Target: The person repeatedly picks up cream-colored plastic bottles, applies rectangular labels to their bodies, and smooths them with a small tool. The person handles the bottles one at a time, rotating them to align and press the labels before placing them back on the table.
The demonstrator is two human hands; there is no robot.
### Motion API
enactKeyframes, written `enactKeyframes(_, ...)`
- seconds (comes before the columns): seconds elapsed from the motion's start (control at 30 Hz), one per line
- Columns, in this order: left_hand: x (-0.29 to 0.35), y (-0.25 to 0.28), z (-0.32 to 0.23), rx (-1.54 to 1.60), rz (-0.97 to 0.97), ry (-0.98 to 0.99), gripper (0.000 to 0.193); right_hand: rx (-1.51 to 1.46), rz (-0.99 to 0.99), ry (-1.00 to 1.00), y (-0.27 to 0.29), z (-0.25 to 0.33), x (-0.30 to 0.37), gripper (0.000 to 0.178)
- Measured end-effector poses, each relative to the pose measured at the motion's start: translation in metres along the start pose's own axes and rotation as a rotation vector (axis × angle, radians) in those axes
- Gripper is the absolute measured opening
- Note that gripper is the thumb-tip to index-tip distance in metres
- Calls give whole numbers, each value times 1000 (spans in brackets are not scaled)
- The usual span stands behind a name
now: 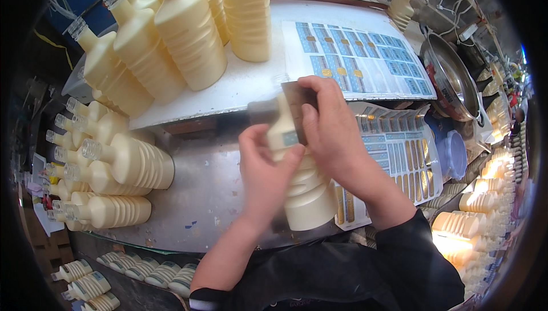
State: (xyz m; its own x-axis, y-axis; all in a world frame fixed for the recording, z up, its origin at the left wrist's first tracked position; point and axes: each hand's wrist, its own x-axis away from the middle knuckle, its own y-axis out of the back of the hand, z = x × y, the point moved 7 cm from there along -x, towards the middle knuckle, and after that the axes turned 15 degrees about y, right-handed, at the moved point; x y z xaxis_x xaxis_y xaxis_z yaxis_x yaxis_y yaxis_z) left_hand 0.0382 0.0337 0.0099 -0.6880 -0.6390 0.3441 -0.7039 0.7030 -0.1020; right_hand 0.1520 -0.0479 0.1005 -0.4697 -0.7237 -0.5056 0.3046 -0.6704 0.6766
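A cream-coloured ribbed bottle [311, 211] stands tilted in front of me, its base toward me and its neck blurred. My left hand [262, 165] is closed around its side, thumb near a small blue label [290, 138] on the shoulder. In my right hand [337, 125] is a dark flat scraper-like piece [294, 108], pinched between thumb and fingers and held against the bottle's upper part. Beside my right forearm lies a curling sheet of blue and gold labels [394, 157].
Several upright cream bottles [245, 17] crowd the white raised board [251, 77]. More bottles [142, 162] lie stacked on the metal table [200, 197] at left. Another label sheet [354, 54] lies on the board. A metal pan [451, 74] and blue-tinted tub [455, 154] are at right.
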Motion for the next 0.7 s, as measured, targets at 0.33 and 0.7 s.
enactKeyframes(0.33,-17,2,12,83,73,32,26,-144,-111,52,7,-56,27,35)
enactKeyframes(0.7,54,-15,-24,-924,-160,-414,82,-357,-169,82,15,-35,16,37)
